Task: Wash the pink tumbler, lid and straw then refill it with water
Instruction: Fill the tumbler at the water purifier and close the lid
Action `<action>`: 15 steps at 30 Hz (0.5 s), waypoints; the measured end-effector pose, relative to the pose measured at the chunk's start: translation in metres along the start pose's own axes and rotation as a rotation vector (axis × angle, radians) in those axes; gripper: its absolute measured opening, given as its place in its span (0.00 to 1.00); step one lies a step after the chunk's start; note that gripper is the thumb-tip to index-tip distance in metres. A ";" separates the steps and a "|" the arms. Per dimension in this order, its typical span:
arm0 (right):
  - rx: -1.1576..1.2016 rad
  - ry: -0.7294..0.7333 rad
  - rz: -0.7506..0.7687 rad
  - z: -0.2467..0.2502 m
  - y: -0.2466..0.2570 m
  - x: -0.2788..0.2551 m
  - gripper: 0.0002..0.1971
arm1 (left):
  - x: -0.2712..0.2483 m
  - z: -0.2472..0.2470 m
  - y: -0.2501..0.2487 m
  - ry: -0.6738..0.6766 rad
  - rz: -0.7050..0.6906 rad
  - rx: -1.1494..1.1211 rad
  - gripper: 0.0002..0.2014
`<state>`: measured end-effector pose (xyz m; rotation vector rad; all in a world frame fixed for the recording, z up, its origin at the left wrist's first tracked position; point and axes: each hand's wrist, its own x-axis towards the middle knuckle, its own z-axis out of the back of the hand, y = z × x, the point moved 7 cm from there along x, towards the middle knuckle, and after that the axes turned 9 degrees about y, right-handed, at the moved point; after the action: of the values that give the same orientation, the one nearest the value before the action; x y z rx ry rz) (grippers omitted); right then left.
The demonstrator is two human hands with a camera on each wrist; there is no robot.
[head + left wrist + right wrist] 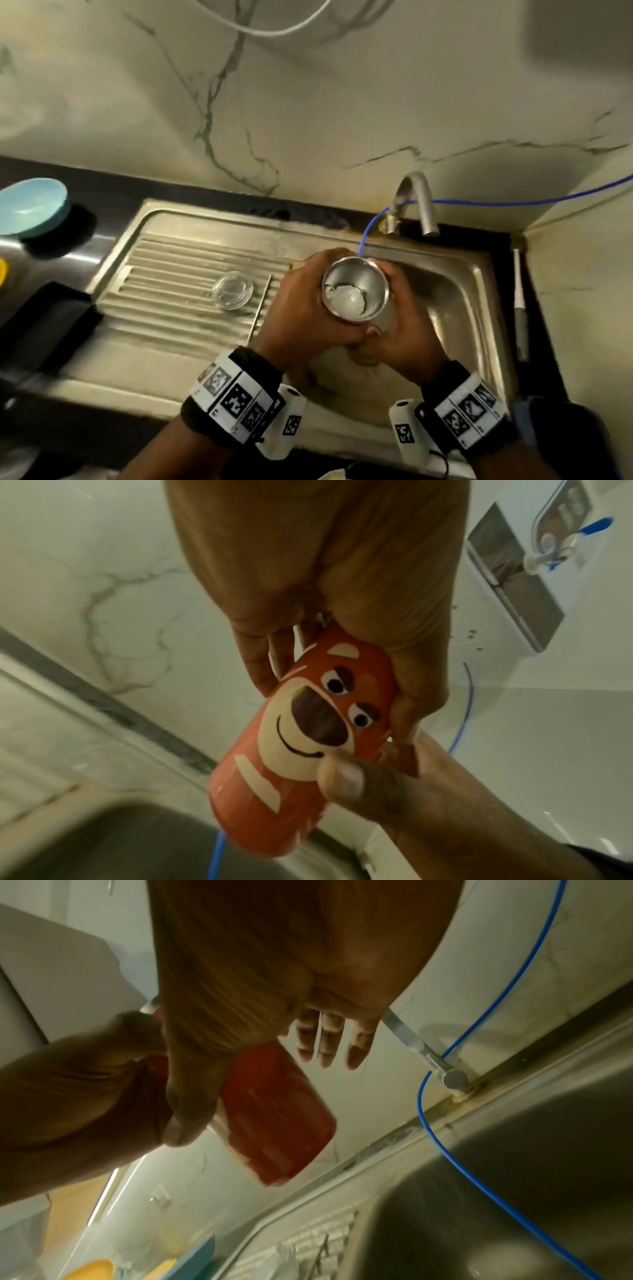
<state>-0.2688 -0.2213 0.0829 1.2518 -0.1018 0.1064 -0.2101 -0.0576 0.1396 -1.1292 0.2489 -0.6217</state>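
Steel shows inside the pink tumbler (355,289), which is held upright over the sink (479,308) basin with its mouth uncovered and what looks like foam or water pooled at the bottom. The left hand (305,308) wraps the body from 9 o'clock. The right hand (400,329) presses against it from 3 o'clock, fingers straight in the right wrist view. A clear lid (233,290) lies on the drainboard at 9 o'clock of the tumbler. The tap (416,202), at 12 o'clock, is not running. Judged status: tumbler washing under way; rinsing, lid, straw (not identifiable) and refill remain.
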 end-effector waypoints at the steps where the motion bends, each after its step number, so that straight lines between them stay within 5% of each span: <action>1: -0.044 0.048 -0.022 -0.008 -0.006 0.002 0.50 | -0.008 0.007 0.010 -0.015 0.017 0.002 0.41; 7: -0.442 0.269 0.051 -0.066 -0.041 0.029 0.33 | -0.058 0.055 0.081 -0.103 0.139 -0.036 0.41; 15: -0.461 0.354 0.042 -0.138 -0.058 0.126 0.27 | -0.107 0.109 0.144 -0.285 0.285 -0.027 0.43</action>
<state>-0.1334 -0.1051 0.0030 0.7567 0.1481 0.3205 -0.1952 0.1281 0.0434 -1.1673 0.1685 -0.2026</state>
